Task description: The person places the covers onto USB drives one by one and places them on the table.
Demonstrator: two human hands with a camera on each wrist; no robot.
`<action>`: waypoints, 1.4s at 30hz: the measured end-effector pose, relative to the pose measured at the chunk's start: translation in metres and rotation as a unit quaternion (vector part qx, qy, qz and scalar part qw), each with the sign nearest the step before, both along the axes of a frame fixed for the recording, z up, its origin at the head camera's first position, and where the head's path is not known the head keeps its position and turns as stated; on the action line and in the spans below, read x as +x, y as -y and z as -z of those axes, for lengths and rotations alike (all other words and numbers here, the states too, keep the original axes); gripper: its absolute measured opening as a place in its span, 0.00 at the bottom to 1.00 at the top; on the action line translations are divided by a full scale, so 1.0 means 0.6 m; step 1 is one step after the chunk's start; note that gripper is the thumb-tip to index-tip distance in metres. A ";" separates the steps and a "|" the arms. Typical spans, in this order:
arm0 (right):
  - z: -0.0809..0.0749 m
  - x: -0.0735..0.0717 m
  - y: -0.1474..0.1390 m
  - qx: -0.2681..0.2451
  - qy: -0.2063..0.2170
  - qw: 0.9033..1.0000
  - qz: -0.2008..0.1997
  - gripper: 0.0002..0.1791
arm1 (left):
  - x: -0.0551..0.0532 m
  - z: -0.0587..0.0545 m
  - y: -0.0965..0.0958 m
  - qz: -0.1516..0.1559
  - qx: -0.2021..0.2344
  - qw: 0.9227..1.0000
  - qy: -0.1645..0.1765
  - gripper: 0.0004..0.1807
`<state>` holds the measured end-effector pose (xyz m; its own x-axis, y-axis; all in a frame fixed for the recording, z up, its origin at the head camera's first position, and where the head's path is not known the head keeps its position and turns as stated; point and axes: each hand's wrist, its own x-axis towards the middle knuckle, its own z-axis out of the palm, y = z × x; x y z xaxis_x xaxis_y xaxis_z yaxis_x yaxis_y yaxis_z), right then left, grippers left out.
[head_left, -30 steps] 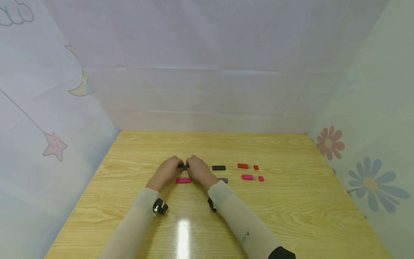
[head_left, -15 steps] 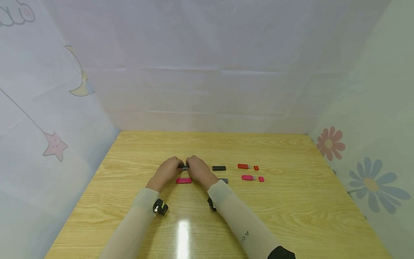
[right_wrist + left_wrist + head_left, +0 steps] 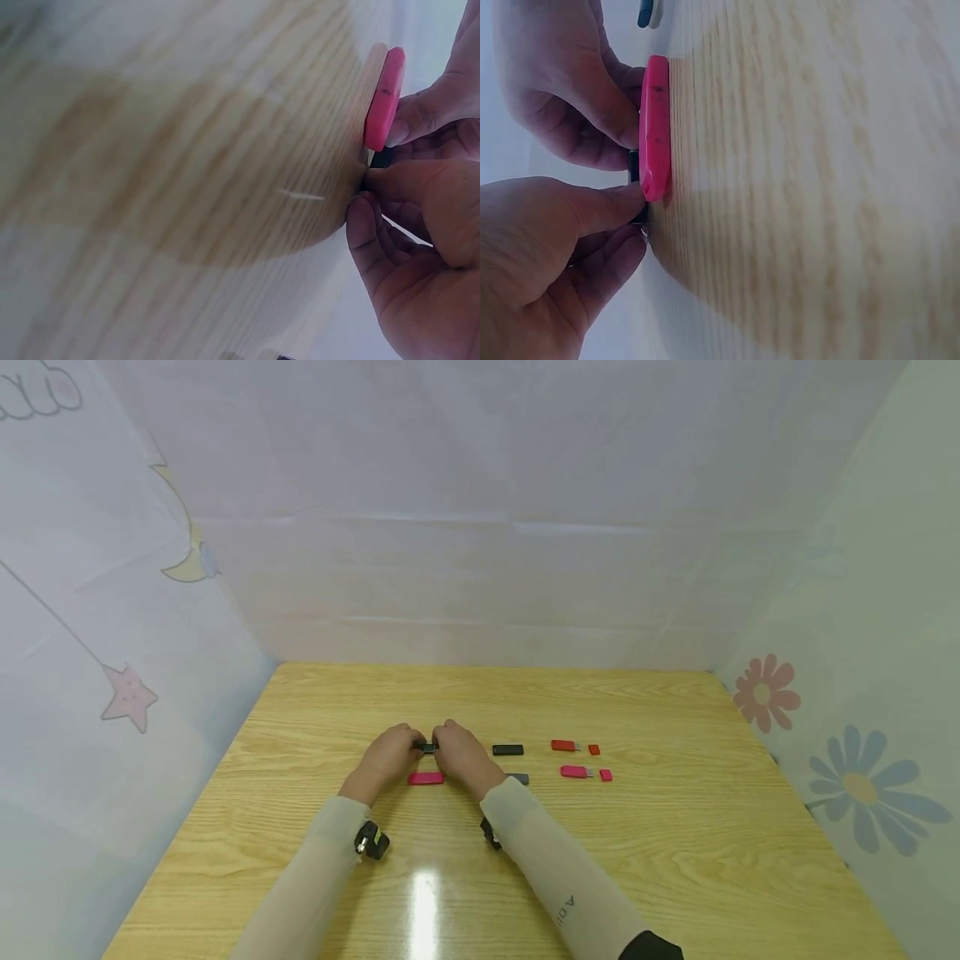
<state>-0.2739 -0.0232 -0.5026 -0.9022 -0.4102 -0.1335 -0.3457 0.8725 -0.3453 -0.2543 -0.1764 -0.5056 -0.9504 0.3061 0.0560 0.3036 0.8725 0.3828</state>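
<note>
Both hands meet over the table left of its middle. My left hand (image 3: 388,756) pinches the left end of a small black USB stick (image 3: 427,748). The right hand (image 3: 461,755) grips its other end with thumb and fingers. Most of the stick is hidden by the fingers; a black piece (image 3: 634,166) shows between the hands in the left wrist view. Just in front of the hands lies a pink USB stick (image 3: 426,778). In the right wrist view this pink stick (image 3: 385,97) overlaps the fingertips of the left hand.
Right of the hands lie a black stick (image 3: 507,749) and a grey one (image 3: 519,778), partly behind the right wrist. Farther right are a red USB stick (image 3: 564,745) with its cap (image 3: 594,749) and a pink one (image 3: 574,772) with its cap (image 3: 606,775).
Both hands stay almost in place. The bright metal seen between the fingertips half a second ago shows darker now. The sticks on the table have not moved.
</note>
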 end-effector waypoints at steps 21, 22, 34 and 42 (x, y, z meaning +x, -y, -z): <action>-0.009 0.004 -0.007 -0.023 0.024 0.999 0.017 0.20 | 0.002 -0.004 -0.002 -0.002 0.001 1.000 0.007 0.09; -0.010 0.004 -0.008 -0.023 0.025 0.999 0.016 0.20 | 0.001 -0.004 -0.002 -0.002 0.002 1.000 0.007 0.10; -0.024 0.016 -0.022 -0.022 0.021 1.000 0.003 0.21 | 0.010 -0.014 -0.009 -0.023 0.018 0.999 0.036 0.20; -0.054 0.030 -0.048 -0.029 -0.002 1.000 -0.006 0.22 | 0.018 -0.031 -0.027 -0.012 0.005 1.000 0.007 0.18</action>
